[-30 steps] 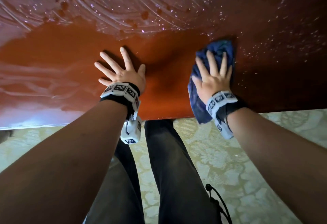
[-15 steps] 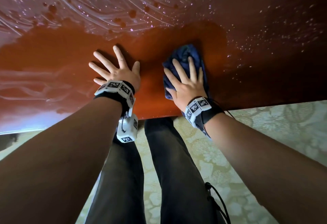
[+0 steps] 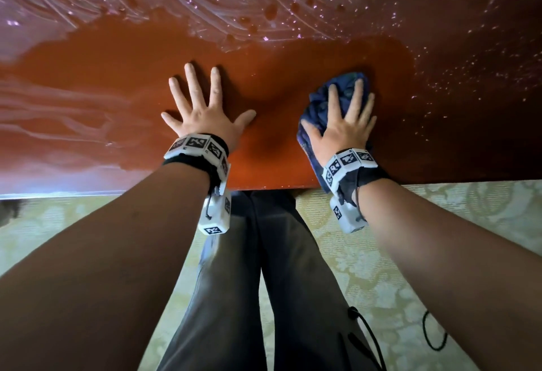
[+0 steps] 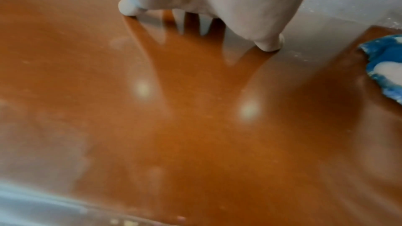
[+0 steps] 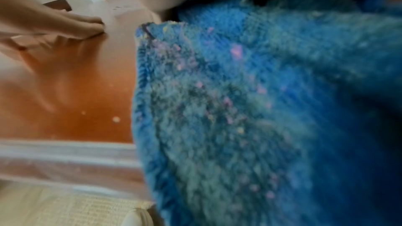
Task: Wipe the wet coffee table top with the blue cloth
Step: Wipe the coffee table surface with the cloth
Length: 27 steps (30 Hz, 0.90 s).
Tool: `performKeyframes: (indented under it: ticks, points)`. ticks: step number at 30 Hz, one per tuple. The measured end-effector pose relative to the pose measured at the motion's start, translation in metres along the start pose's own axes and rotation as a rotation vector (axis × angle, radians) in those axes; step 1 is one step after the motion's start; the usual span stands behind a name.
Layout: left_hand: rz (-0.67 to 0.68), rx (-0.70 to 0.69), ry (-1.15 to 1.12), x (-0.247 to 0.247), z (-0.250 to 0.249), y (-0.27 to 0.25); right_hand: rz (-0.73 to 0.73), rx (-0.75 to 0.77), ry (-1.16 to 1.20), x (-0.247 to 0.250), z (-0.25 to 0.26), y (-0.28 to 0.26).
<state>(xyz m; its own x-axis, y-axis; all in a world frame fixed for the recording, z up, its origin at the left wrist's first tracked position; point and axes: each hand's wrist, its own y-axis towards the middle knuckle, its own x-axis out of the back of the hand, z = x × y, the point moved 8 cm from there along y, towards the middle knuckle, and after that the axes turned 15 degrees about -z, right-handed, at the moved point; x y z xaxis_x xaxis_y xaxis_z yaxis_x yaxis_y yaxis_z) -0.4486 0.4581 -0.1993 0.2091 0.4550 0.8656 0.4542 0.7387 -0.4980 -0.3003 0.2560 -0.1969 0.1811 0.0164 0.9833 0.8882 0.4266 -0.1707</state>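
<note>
The glossy red-brown coffee table top fills the upper half of the head view. Wet streaks and droplets cover its far part, and smears lie at the left. My right hand presses flat, fingers spread, on the bunched blue cloth near the front edge. The cloth fills the right wrist view, flecked with lint, and hangs a little over the edge. My left hand lies flat on the bare table, fingers spread and holding nothing. The cloth shows at its right.
The table's front edge runs across the middle of the head view. Below it are a pale patterned carpet, the person's legs in dark trousers and a black cord. My left hand also shows in the right wrist view.
My right hand slid the cloth left toward the left hand, then back to the right. The left hand has stayed planted flat on the table.
</note>
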Motion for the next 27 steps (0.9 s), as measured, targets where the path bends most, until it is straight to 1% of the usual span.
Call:
performKeyframes:
  ticks: [4,6,8,10,13,15,17,18,19,20,23,25,27]
  points:
    - [0.000,-0.004,0.005,0.007,0.034,0.007,0.036,-0.130,-0.002,0.000,0.015,0.005]
    - [-0.003,-0.003,0.009,0.009,0.050,0.009,0.041,-0.144,-0.005,0.000,0.035,0.008]
    - [-0.007,0.004,0.008,0.010,0.064,0.010,0.034,-0.080,0.008,0.000,0.066,0.012]
    - [-0.011,0.015,0.008,0.011,0.080,0.012,0.037,0.018,0.036,-0.003,0.107,0.009]
    - [-0.024,0.014,0.007,0.013,0.098,0.014,0.039,0.207,0.072,-0.011,0.161,-0.022]
    - [-0.033,0.006,0.009,0.014,0.104,0.015,0.043,0.317,0.078,-0.016,0.169,-0.053]
    - [-0.036,0.001,0.006,0.015,0.107,0.014,0.067,0.390,0.050,-0.019,0.152,-0.075]
    - [-0.035,0.000,0.004,0.015,0.108,0.014,0.085,0.398,0.035,-0.020,0.137,-0.080]
    - [-0.034,-0.002,0.000,0.015,0.108,0.014,0.098,0.378,0.019,-0.019,0.120,-0.080]
    - [-0.032,-0.002,-0.003,0.015,0.108,0.014,0.105,0.326,0.004,-0.017,0.101,-0.075]
    - [-0.020,-0.002,-0.013,0.014,0.109,0.014,0.050,0.091,-0.035,-0.007,0.059,-0.043]
    - [-0.022,-0.004,-0.009,0.014,0.111,0.015,0.031,-0.042,-0.041,-0.004,0.059,-0.019]
    - [-0.027,-0.005,-0.012,0.013,0.110,0.014,0.030,-0.122,-0.043,-0.005,0.081,0.000]
